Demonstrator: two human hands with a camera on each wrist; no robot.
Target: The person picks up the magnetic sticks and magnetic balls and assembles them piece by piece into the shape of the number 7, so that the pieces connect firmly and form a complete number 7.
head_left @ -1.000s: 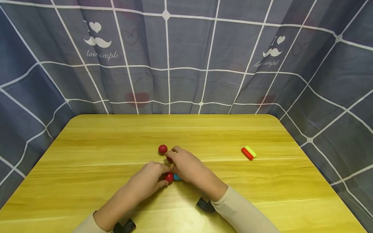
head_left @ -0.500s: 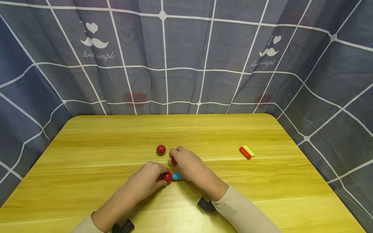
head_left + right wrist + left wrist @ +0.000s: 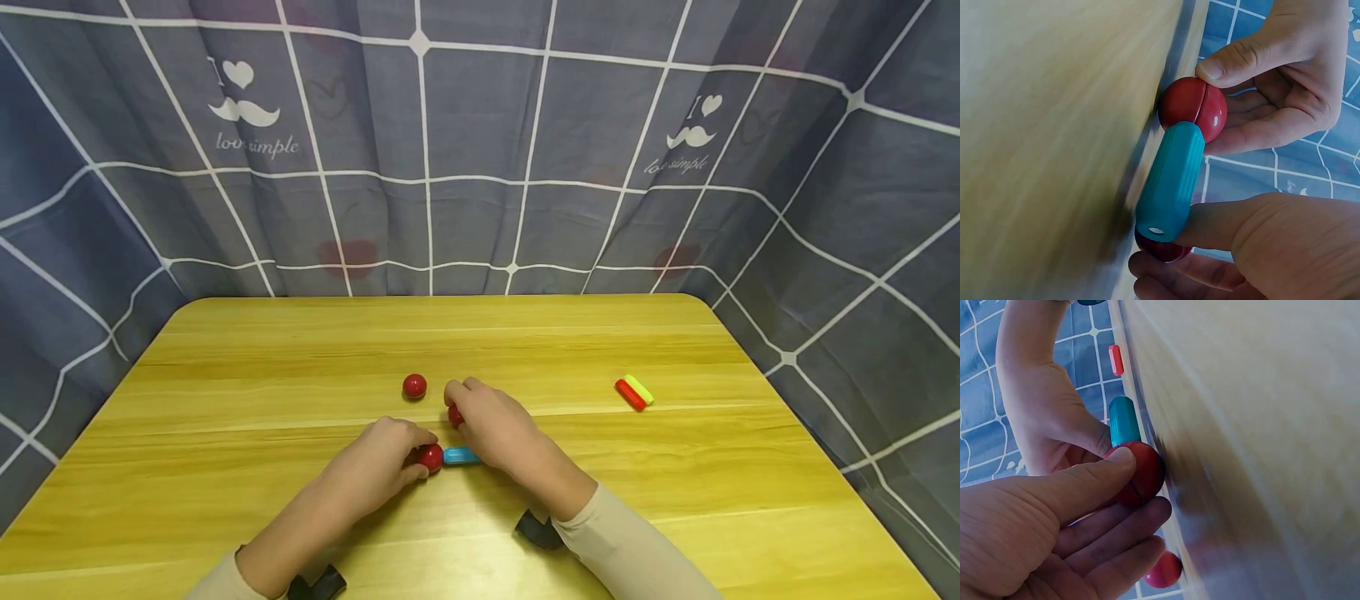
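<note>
My left hand (image 3: 378, 458) pinches a red ball (image 3: 431, 457) between thumb and fingers, low over the table. Against that ball's right side lies a short ribbed blue rod (image 3: 460, 456); in the right wrist view the rod's (image 3: 1171, 178) near end shows a small hole. Whether rod and ball are joined, I cannot tell. My right hand (image 3: 491, 425) holds a second red ball (image 3: 454, 416) in its curled fingers, just behind the rod, and its thumb lies close beside the rod's end. A third red ball (image 3: 414, 386) sits alone farther back.
On the right of the wooden table (image 3: 262, 358) a red rod (image 3: 630, 395) and a yellow-green rod (image 3: 640, 389) lie side by side. A grey checked curtain (image 3: 480, 125) surrounds the table at the back and sides.
My right hand has drawn rightward with its red ball, away from the lone ball, so more of the blue rod shows. My left hand stays nearly still on its ball.
</note>
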